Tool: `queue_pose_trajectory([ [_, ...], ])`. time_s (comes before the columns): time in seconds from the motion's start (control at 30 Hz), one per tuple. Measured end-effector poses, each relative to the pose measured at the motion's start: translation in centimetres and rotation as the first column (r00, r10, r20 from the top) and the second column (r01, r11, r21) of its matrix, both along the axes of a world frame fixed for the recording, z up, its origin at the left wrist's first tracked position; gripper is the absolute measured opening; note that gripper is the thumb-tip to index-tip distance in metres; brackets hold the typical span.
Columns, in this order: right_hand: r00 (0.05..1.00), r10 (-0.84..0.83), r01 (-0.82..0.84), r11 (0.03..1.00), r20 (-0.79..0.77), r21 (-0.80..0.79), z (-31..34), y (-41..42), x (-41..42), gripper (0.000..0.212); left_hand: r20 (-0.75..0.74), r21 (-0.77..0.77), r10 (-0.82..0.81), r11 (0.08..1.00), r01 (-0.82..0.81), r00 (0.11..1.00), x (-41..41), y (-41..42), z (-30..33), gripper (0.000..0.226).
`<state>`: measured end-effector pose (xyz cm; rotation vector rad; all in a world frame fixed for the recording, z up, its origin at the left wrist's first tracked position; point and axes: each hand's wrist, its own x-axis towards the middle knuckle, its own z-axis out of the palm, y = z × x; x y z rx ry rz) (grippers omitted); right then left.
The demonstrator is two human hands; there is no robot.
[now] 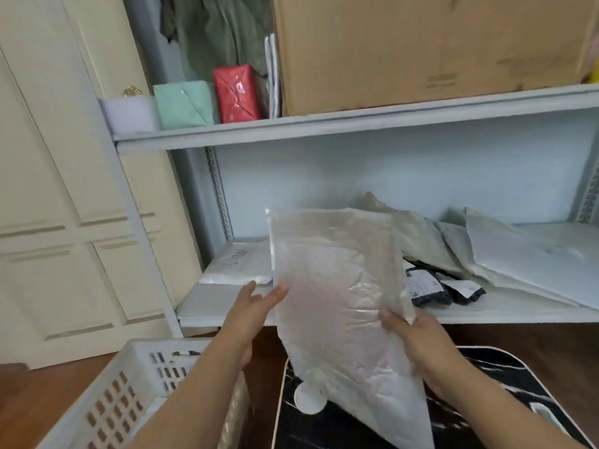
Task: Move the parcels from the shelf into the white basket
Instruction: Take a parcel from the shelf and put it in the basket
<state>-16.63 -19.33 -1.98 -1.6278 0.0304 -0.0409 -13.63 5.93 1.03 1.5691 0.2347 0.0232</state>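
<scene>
A large translucent plastic-wrapped parcel [337,296] hangs in the air in front of the lower shelf [486,314], tilted with its low end over the floor. My right hand [411,338] grips its right edge, thumb on the front. My left hand [256,306] touches its left edge with straight fingers. The white basket [107,396] with slotted walls stands at the lower left, under my left forearm. More parcels lie on the lower shelf: a white one [236,264] at the left, grey and white mailers [505,251] at the right, two small black packets [440,288].
The upper shelf [324,124] carries a big cardboard box [421,47], a red parcel [236,92], a mint-green one [183,103] and a pale lilac box [129,113]. A cream panelled door [58,189] stands left. A black marbled mat [505,377] covers the wooden floor.
</scene>
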Motion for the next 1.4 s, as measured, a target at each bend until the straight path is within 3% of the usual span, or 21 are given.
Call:
queue_pose_trajectory([
  [0.07, 0.992, 0.110, -0.097, 0.979, -0.063, 0.178, 2.9, 0.4, 0.6, 0.030, 0.037, 0.104, -0.005, 0.995, 0.001, 0.999, -0.6, 2.1, 1.0, 0.113],
  [0.17, 0.970, 0.238, -0.219, 0.946, -0.053, 0.240, 5.9, 1.0, 1.5, 0.048, 0.059, 0.168, -0.058, 0.985, 0.047, 0.997, -1.4, 5.6, 2.5, 0.123],
  [0.23, 0.945, 0.324, -0.304, 0.918, -0.038, 0.254, 7.2, 1.9, 1.8, 0.046, 0.061, 0.132, -0.121, 0.985, 0.112, 0.991, -1.8, 7.8, 3.5, 0.117],
  [0.37, 0.933, 0.361, -0.350, 0.909, -0.004, 0.227, 8.4, 5.6, 2.7, 0.036, 0.021, -0.016, -0.247, 0.969, 0.248, 0.969, -2.9, 11.4, 4.1, 0.084],
  [0.53, 0.970, 0.242, -0.228, 0.938, -0.024, 0.262, 7.8, 10.3, 4.4, 0.028, -0.003, -0.032, -0.041, 0.999, 0.041, 0.999, -3.4, 15.3, 3.2, 0.059],
  [0.63, 0.947, 0.314, -0.305, 0.944, -0.061, 0.123, 6.4, 13.2, 5.0, 0.035, 0.018, 0.098, 0.157, 0.983, -0.158, 0.987, -3.8, 18.2, 3.1, 0.048],
  [0.7, 0.907, 0.407, -0.406, 0.913, -0.105, 0.030, 5.4, 15.6, 4.8, 0.041, 0.050, 0.254, 0.261, 0.930, -0.265, 0.964, -4.2, 20.1, 3.1, 0.044],
  [0.8, 0.876, 0.468, -0.470, 0.883, -0.122, 0.010, 3.1, 20.3, 4.5, 0.058, 0.117, 0.408, 0.369, 0.828, -0.384, 0.922, -5.0, 22.8, 3.0, 0.024],
  [0.93, 0.937, 0.343, -0.348, 0.933, -0.072, -0.088, -1.6, 26.8, 4.0, 0.065, 0.095, 0.547, 0.383, 0.751, -0.370, 0.919, -4.5, 27.4, 0.5, 0.029],
  [1.07, 0.962, 0.264, -0.270, 0.901, -0.066, -0.340, -6.4, 31.3, 3.4, 0.101, 0.054, 0.821, 0.413, 0.500, -0.276, 0.909, -3.6, 30.2, -3.7, 0.044],
  [1.13, 0.944, 0.327, -0.311, 0.825, -0.050, -0.472, -9.1, 33.1, 3.5, 0.099, -0.008, 0.904, 0.418, 0.391, -0.172, 0.909, -2.7, 31.3, -6.6, 0.045],
  [1.2, 0.900, 0.430, -0.380, 0.682, -0.078, -0.625, -11.5, 34.4, 3.5, 0.078, -0.086, 0.944, 0.426, 0.324, -0.063, 0.901, -2.1, 32.4, -10.0, 0.048],
  [1.33, 0.782, 0.571, -0.453, 0.245, -0.251, -0.857, -15.9, 36.4, 4.7, 0.041, -0.203, 0.963, 0.405, 0.247, 0.107, 0.891, -0.8, 34.6, -16.8, 0.056],
  [1.4, 0.694, 0.624, -0.420, -0.055, -0.359, -0.906, -17.5, 37.3, 5.1, 0.033, -0.247, 0.957, 0.405, 0.244, 0.156, 0.881, -0.5, 34.9, -20.1, 0.063],
])
